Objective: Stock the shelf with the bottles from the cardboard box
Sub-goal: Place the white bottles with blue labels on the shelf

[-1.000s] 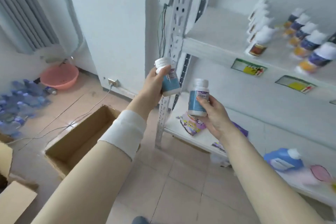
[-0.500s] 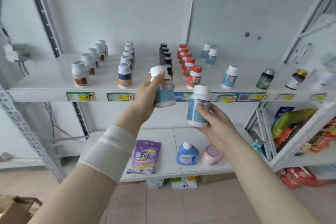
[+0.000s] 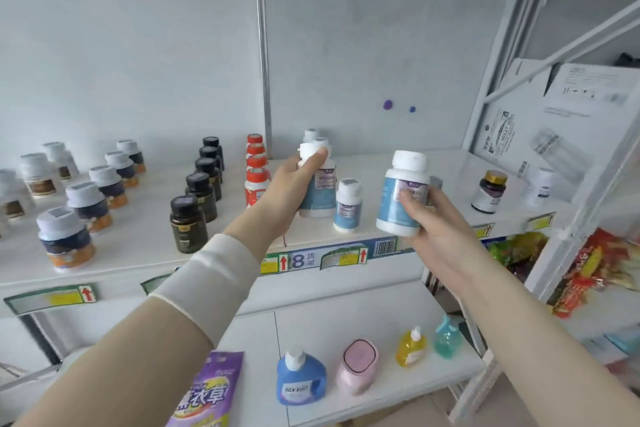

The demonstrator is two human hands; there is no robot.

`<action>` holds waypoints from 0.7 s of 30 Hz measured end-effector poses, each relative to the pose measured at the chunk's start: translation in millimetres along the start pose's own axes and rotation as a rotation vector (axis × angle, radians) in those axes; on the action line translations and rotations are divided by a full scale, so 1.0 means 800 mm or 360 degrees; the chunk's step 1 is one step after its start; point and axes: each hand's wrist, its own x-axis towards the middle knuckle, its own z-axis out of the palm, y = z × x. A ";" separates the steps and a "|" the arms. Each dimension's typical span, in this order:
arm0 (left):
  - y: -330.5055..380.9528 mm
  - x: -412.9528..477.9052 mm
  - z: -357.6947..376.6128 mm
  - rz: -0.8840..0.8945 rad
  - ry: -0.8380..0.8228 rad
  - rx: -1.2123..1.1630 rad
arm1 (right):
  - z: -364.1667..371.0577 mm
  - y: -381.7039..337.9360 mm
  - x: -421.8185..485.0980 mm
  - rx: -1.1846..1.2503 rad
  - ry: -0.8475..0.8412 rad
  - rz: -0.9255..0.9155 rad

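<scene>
The left hand (image 3: 287, 187) grips an upright blue bottle (image 3: 322, 198) nearest the matching row (image 3: 348, 206); the right hand (image 3: 440, 229) grips a second bottle (image 3: 398, 198)

White smooth plastic bottle with glossy pale-blue label (image 3: 398, 208), in right-hand fingers (image 3: 408, 198); matching plastic bottle (image 3: 317, 194), in left-hand fingers (image 3: 315, 159). Below fingers: white matt shelf board (image 3: 145, 239). Left of fingers: dark glossy plastic bottles (image 3: 188, 222).

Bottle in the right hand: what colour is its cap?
White cap, best seen in head view.
</scene>
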 end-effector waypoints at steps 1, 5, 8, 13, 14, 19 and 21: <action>-0.002 0.022 0.003 0.0004 -0.0006 0.0029 | -0.005 -0.002 0.022 -0.0020 -0.0006 -0.0015; -0.003 0.113 0.006 0.0035 -0.0011 0.0115 | -0.014 -0.001 0.120 -0.0130 0.0013 -0.0004; -0.007 0.173 0.000 0.0038 0.0017 0.0369 | -0.018 0.011 0.184 -0.0298 0.0027 0.0002; -0.028 0.247 -0.007 -0.0043 0.0008 0.0554 | -0.024 0.044 0.254 -0.0432 -0.0002 0.0041; -0.034 0.258 -0.008 -0.0062 -0.0018 0.0592 | -0.027 0.052 0.263 -0.0461 -0.0011 0.0074; -0.055 0.295 -0.011 -0.0181 -0.0139 0.0868 | -0.037 0.085 0.294 -0.0671 -0.0159 0.0202; -0.058 0.300 -0.012 -0.0238 -0.0176 0.0886 | -0.039 0.094 0.300 -0.0729 -0.0233 0.0216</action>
